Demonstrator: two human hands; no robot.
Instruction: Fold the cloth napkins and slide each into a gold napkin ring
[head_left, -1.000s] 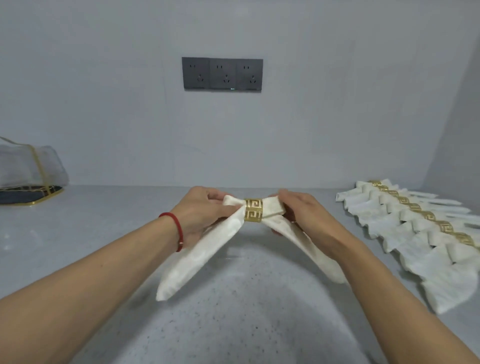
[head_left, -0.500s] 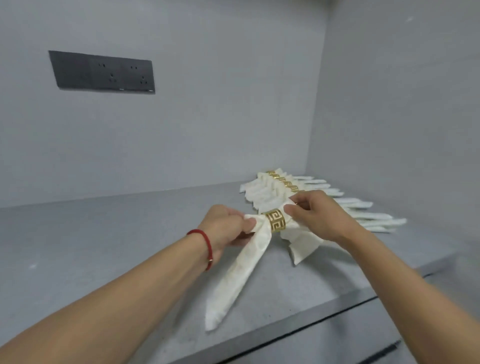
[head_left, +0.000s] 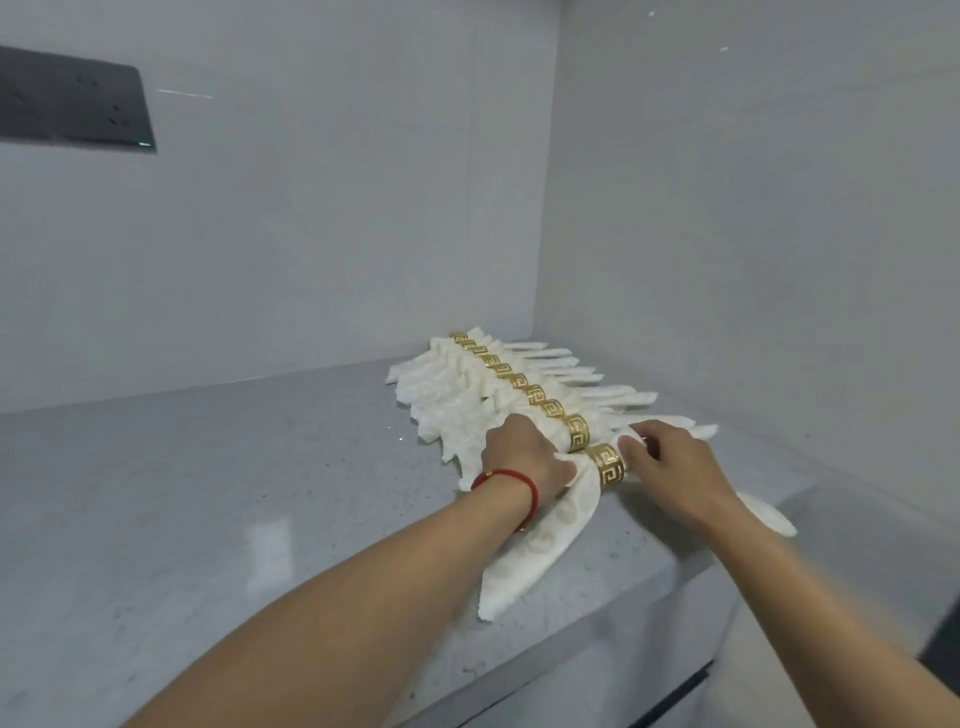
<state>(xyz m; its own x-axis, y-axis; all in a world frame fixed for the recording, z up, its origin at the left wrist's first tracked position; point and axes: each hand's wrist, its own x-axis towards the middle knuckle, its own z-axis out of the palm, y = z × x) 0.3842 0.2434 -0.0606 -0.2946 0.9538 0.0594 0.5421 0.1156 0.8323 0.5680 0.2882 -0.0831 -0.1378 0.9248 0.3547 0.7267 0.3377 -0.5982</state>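
Gold napkin ring (head_left: 607, 464) sits between both hands — left hand (head_left: 524, 457) and right hand (head_left: 670, 467) each grip the napkin (head_left: 540, 545) beside it, on the surface (head_left: 208, 519).

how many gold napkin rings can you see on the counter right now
9. One gold ring sits on the napkin between the left hand and right hand. Eight more run in the row of finished napkins behind, nearest, farthest. Far ones blur, so some may be hidden.
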